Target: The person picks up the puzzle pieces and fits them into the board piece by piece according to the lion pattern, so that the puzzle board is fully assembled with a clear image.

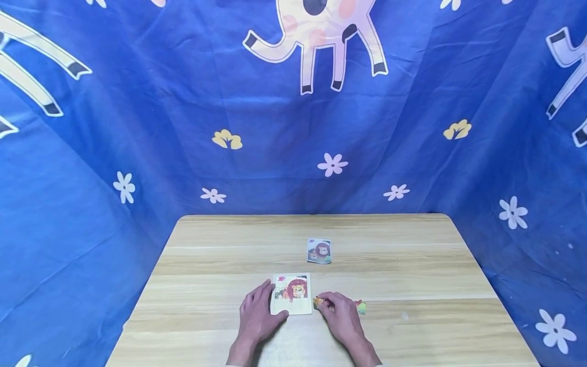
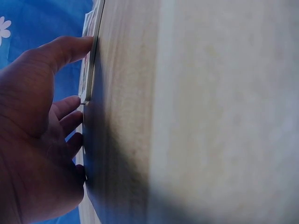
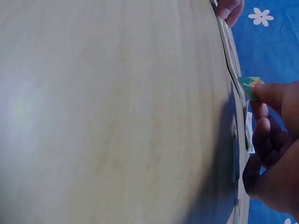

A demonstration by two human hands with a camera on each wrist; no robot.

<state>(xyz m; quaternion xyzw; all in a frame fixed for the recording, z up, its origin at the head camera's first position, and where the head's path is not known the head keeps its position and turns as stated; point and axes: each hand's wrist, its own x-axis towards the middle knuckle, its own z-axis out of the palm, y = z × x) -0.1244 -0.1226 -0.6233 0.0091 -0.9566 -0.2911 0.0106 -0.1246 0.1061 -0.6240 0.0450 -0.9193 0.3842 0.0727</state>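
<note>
A person's hands at a lion puzzle board (image 1: 295,307) on a pale wood-grain worktop (image 1: 215,250).
From where I stand, blue cloth (image 1: 266,173) printed with flowers and animals hangs behind and on both sides. The board lies flat, its sides running away from the person and its lion upright to them; the upper part is pictured, the strip nearest the person bare and whitish. Just right of the board, the right hand (image 1: 340,316) has its grip drawn to a pinch on a small green-and-orange piece (image 1: 317,303), whose free end points at the board; fingers hide its long axis. The left hand (image 1: 259,313) has its grip spread, fingers along the board's left side, thumb at its near edge. Beyond the board, slightly right, lies a lion card (image 1: 319,251); further right of it, another piece (image 1: 362,307).
</note>
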